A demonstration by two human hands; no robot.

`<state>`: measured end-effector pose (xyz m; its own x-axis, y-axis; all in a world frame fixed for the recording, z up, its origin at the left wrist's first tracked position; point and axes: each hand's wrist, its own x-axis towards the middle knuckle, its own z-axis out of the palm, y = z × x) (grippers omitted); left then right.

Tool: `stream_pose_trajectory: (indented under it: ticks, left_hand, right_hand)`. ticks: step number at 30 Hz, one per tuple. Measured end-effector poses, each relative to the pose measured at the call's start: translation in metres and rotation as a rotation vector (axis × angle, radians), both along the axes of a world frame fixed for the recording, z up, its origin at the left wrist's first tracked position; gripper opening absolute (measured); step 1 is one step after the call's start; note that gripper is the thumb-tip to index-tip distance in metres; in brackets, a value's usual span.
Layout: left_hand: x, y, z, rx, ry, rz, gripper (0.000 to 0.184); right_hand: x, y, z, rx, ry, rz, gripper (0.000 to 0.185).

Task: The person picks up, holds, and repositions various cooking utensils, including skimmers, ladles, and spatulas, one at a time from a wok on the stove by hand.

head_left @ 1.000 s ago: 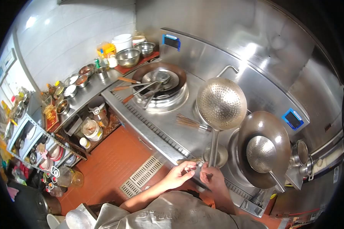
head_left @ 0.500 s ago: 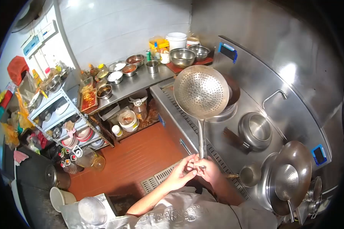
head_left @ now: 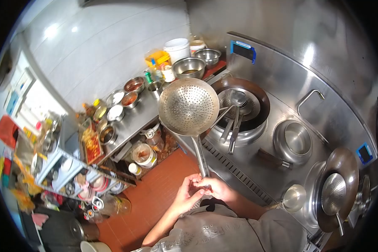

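A large perforated strainer is raised in front of me, its metal handle running down to my hands. My right hand is wrapped round the lower end of the handle. My left hand meets it there, fingers bent and pressed together at the handle's end; what they pinch is too small to make out. Behind the strainer, a dark wok on the stove holds a second strainer and several utensils. To the right, another wok bears a smaller strainer.
A metal pot, a bamboo brush and a ladle are on the stove. Bowls of seasonings and a food tray line the left counter. A shelf rack stands at the left, with bottles beside it.
The strainer has moved left in view and sits lower than half a second ago, both hands still at its handle. The view has shifted, showing more of the back wok.
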<state>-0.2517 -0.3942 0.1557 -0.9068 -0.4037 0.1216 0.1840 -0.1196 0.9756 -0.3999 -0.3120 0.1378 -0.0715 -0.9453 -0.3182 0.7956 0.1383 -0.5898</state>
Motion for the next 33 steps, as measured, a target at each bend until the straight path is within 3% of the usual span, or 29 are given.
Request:
stream_pose_trajectory:
  ticks: [2,10,12,16,20,24,27,33]
  left_hand:
    - [-0.024,-0.027,0.000,-0.013,-0.009,-0.044,0.051]
    - [-0.103,-0.099,-0.035,0.071,0.040,-0.275,0.056]
    - [-0.117,-0.113,-0.044,0.167,0.101,-0.366,0.063]
    - [-0.135,-0.148,-0.035,-0.016,-0.063,-0.373,0.072]
    - [-0.154,-0.189,-0.035,0.021,-0.121,-0.512,0.076]
    - [-0.167,-0.233,-0.058,-0.086,-0.142,-0.571,0.071]
    - [-0.166,-0.260,-0.047,-0.164,-0.149,-0.612,0.069]
    - [-0.166,-0.291,-0.070,-0.085,-0.127,-0.651,0.070]
  right_hand:
    - [-0.018,-0.019,0.000,0.012,0.040,-0.022,0.015]
    - [-0.077,-0.070,-0.016,0.102,0.236,-0.295,0.017]
    - [-0.087,-0.080,-0.021,0.154,0.173,-0.345,0.014]
    - [-0.103,-0.107,-0.029,0.228,0.121,-0.493,0.015]
    - [-0.116,-0.136,-0.033,0.214,0.047,-0.601,0.015]
    - [-0.135,-0.170,-0.060,0.123,-0.010,-0.651,0.018]
    - [-0.150,-0.194,-0.065,0.119,-0.101,-0.689,0.017]
    - [-0.168,-0.232,-0.051,0.139,-0.046,-0.793,0.031]
